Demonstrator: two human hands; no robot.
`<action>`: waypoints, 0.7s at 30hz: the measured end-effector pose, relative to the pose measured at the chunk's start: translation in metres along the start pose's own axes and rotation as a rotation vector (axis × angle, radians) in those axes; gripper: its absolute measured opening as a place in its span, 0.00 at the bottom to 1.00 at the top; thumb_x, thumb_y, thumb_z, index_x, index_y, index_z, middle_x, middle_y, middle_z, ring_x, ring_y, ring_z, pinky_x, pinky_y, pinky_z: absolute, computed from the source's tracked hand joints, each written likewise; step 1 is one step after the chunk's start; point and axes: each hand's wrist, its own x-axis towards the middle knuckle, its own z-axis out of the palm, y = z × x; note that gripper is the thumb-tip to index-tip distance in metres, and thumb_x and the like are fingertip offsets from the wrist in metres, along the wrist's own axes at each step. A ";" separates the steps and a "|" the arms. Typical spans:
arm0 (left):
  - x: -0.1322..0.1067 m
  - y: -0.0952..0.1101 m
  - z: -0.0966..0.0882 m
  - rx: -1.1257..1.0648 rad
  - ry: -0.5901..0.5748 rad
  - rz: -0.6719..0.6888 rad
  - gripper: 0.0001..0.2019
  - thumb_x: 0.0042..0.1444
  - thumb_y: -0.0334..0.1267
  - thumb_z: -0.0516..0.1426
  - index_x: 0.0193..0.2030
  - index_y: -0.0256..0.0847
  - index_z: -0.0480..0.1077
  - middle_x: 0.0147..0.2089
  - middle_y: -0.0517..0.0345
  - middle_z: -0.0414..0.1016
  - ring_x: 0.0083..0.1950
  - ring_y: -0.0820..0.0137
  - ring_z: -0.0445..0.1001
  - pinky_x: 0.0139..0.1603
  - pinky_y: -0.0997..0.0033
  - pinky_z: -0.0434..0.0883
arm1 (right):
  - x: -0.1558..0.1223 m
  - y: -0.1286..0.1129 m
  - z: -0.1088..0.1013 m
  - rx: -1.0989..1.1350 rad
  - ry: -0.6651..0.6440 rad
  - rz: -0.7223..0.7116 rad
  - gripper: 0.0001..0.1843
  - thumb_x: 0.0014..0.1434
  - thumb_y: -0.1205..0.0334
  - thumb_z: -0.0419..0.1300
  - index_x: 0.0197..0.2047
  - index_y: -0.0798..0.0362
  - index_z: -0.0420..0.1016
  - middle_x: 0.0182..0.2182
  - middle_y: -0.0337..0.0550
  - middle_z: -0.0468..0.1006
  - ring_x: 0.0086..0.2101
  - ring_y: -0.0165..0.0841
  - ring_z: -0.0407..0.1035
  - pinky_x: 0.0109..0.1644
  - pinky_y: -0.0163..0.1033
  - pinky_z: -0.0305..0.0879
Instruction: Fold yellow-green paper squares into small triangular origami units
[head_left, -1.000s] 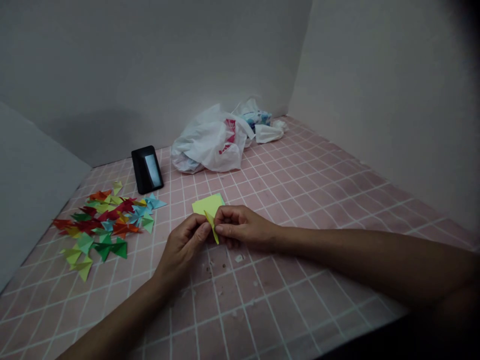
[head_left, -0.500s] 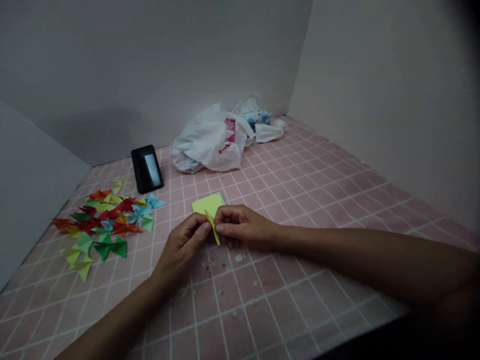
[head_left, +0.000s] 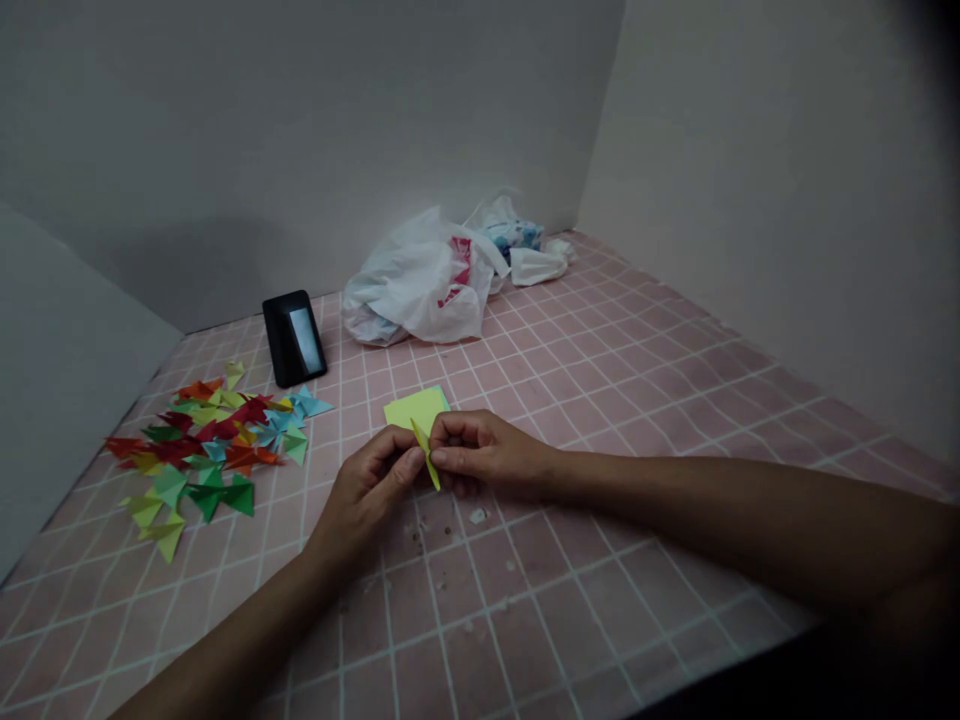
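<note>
The folded paper [head_left: 425, 456], a thin yellow piece, is pinched between both hands just above the pink desk [head_left: 600, 400]. The left hand [head_left: 367, 490] grips one side and the right hand [head_left: 484, 455] the other. A yellow sheet [head_left: 415, 406] lies just behind. Colourful paper triangles [head_left: 210, 440] lie to the left.

Surface: pink covering [head_left: 637, 400] with a grid of pale lines, scuffed and flecked white toward the front edge.
Back wall: plain grey panel [head_left: 337, 130] rising from the far edge, soft shadow low on its left part.
Right wall: paler panel [head_left: 787, 200] meeting the back one at the far right corner.
Left wall: grey board [head_left: 52, 350] slanting along the left edge.
Light: dim and even.
</note>
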 end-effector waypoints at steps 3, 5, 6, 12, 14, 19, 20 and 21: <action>0.000 -0.001 0.000 0.017 -0.005 0.013 0.09 0.66 0.41 0.55 0.37 0.40 0.72 0.36 0.58 0.73 0.38 0.68 0.70 0.42 0.70 0.66 | 0.000 0.000 0.000 0.008 0.001 0.005 0.08 0.63 0.63 0.58 0.32 0.54 0.66 0.20 0.32 0.70 0.20 0.23 0.65 0.24 0.29 0.62; 0.001 -0.001 -0.001 0.027 -0.011 0.022 0.10 0.66 0.41 0.54 0.37 0.40 0.72 0.36 0.58 0.73 0.38 0.69 0.70 0.42 0.70 0.66 | 0.000 0.000 0.000 0.012 0.002 0.006 0.08 0.63 0.63 0.58 0.32 0.54 0.65 0.20 0.32 0.70 0.20 0.23 0.65 0.24 0.29 0.62; 0.001 -0.001 -0.001 0.032 -0.016 0.025 0.10 0.66 0.41 0.54 0.37 0.40 0.72 0.36 0.58 0.73 0.38 0.69 0.70 0.42 0.70 0.66 | 0.000 0.000 0.000 0.014 0.003 0.006 0.07 0.63 0.63 0.58 0.32 0.54 0.65 0.20 0.32 0.70 0.20 0.23 0.65 0.24 0.29 0.62; 0.000 -0.001 -0.002 0.015 -0.032 0.026 0.10 0.67 0.42 0.54 0.38 0.40 0.71 0.36 0.59 0.72 0.38 0.69 0.70 0.42 0.69 0.66 | 0.000 0.000 0.000 0.009 -0.002 0.001 0.08 0.62 0.61 0.59 0.32 0.54 0.66 0.21 0.32 0.71 0.20 0.23 0.65 0.24 0.29 0.62; 0.000 -0.003 -0.002 0.017 -0.033 0.021 0.10 0.66 0.43 0.54 0.38 0.40 0.71 0.36 0.59 0.72 0.39 0.68 0.70 0.43 0.68 0.66 | -0.001 -0.001 0.000 0.004 0.002 0.001 0.08 0.62 0.61 0.59 0.32 0.54 0.66 0.21 0.32 0.71 0.20 0.23 0.65 0.24 0.29 0.62; 0.002 -0.005 -0.002 -0.012 -0.030 0.009 0.09 0.63 0.43 0.58 0.40 0.39 0.71 0.39 0.56 0.73 0.42 0.66 0.71 0.43 0.66 0.66 | -0.001 0.000 0.000 0.013 0.006 -0.019 0.08 0.62 0.63 0.59 0.32 0.55 0.66 0.22 0.33 0.71 0.20 0.23 0.65 0.25 0.29 0.62; 0.002 -0.005 -0.002 -0.008 -0.031 0.010 0.09 0.63 0.43 0.57 0.40 0.39 0.72 0.39 0.56 0.74 0.42 0.66 0.71 0.43 0.66 0.66 | -0.001 0.001 0.000 0.014 0.006 -0.020 0.07 0.62 0.63 0.59 0.32 0.55 0.66 0.22 0.33 0.71 0.21 0.23 0.65 0.25 0.29 0.62; 0.002 -0.005 -0.002 0.001 -0.033 0.013 0.09 0.63 0.43 0.57 0.40 0.39 0.72 0.39 0.55 0.74 0.42 0.66 0.71 0.43 0.66 0.66 | 0.000 0.001 0.000 0.016 0.005 -0.019 0.07 0.62 0.63 0.59 0.32 0.55 0.66 0.22 0.34 0.71 0.21 0.23 0.65 0.25 0.29 0.62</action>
